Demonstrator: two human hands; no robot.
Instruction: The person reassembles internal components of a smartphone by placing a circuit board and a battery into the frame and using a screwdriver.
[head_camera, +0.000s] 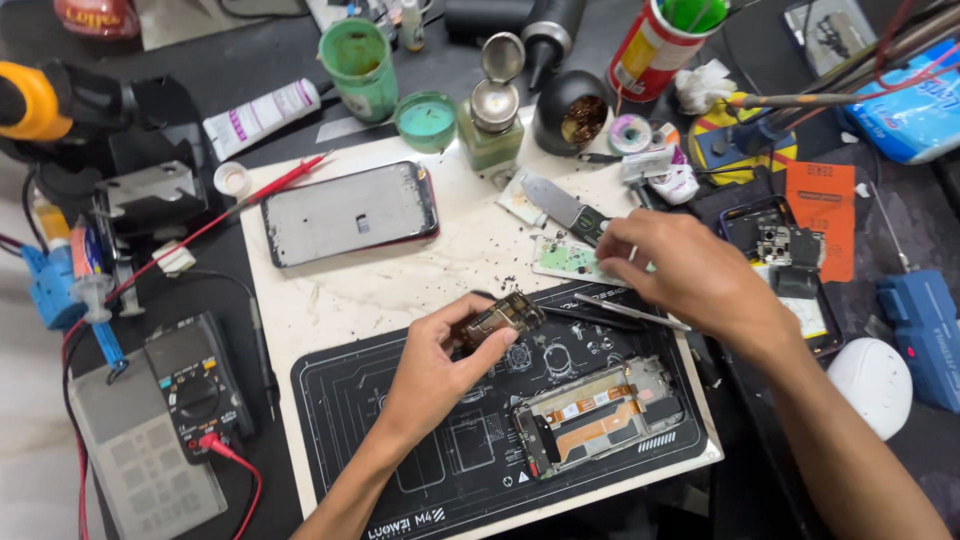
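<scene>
While the left hand (440, 362) pinches a small circuit board (502, 318) over the black repair mat (400, 440), its grip clenched on the part, the right hand (685, 272) reaches toward a green board (562, 260) at its nine o'clock; whether that grip grasps anything cannot be told. An opened phone frame (598, 415) lies at the left hand's four o'clock, tweezers (630, 313) between them.

A small brown phone circuit board (503, 317), tilted, held just above the black repair mat's (400, 470) upper edge; a pale green board (563, 260) lies flat beyond that edge
</scene>
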